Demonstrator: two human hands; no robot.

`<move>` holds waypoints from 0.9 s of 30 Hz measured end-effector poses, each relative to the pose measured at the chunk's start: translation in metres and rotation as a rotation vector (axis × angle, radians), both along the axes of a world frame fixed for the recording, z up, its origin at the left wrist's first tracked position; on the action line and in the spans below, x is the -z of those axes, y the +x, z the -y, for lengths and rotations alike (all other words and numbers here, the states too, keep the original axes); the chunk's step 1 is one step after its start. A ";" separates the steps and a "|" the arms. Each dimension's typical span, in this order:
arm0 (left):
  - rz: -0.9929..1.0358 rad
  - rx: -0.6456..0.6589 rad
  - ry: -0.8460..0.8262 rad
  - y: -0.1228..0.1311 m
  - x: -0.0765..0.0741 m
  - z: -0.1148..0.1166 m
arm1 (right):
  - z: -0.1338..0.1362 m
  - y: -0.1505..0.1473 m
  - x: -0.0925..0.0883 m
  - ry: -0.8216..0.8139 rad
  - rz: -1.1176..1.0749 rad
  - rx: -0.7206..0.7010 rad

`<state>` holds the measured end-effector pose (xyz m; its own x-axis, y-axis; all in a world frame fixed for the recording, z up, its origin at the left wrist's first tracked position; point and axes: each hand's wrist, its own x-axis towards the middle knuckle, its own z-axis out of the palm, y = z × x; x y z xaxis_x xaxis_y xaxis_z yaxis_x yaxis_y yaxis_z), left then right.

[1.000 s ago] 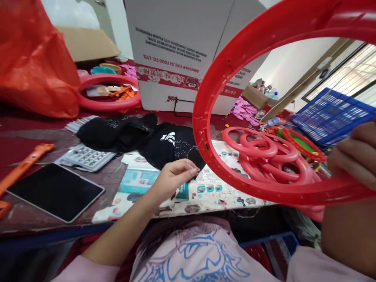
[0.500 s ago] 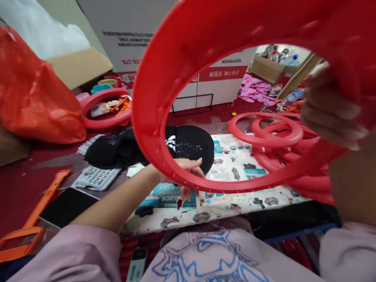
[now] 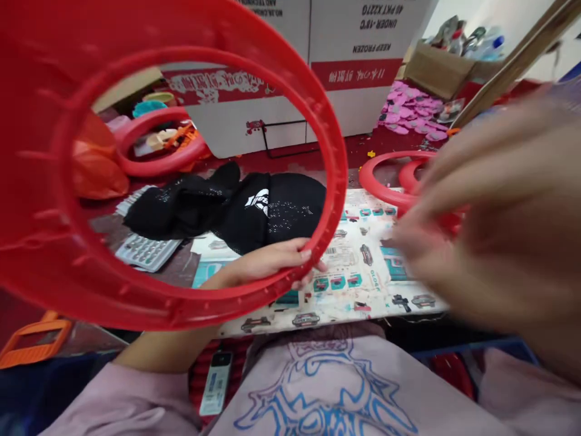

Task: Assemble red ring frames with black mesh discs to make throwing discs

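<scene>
A large red plastic ring (image 3: 333,151) fills the left of the view, tilted close to the camera. My left hand (image 3: 272,263) grips its lower right rim, the thumb on the inner side. Small pegs or ribs stand along the ring's inside. My right hand (image 3: 490,224) is off the ring, raised at the right and smeared by motion, so its fingers cannot be made out. Behind it, several more red rings (image 3: 385,192) lie stacked on the printed sheet (image 3: 349,254), partly hidden by that hand.
A black cap (image 3: 290,212) and black cloth (image 3: 177,206) lie beyond my left hand, near a calculator (image 3: 147,251). A white carton (image 3: 354,103) stands at the back. Pink pieces (image 3: 408,109) are heaped at the right. An orange plastic part (image 3: 39,339) sits at the lower left.
The ring has swung from the right to the left, its right side now in my left hand. My right hand has let go of it and come nearer the camera.
</scene>
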<state>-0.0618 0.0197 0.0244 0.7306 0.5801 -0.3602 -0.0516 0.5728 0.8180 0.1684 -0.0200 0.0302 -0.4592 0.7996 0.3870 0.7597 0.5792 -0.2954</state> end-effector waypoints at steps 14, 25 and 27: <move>0.049 -0.258 -0.030 -0.002 0.014 -0.010 | -0.044 -0.011 0.000 0.144 0.190 -0.151; 0.067 -0.069 -0.162 0.023 0.007 0.007 | -0.065 -0.008 -0.004 0.207 -0.036 -0.415; 0.048 -0.047 -0.116 0.026 0.005 0.005 | -0.069 -0.003 0.002 0.091 -0.109 -0.441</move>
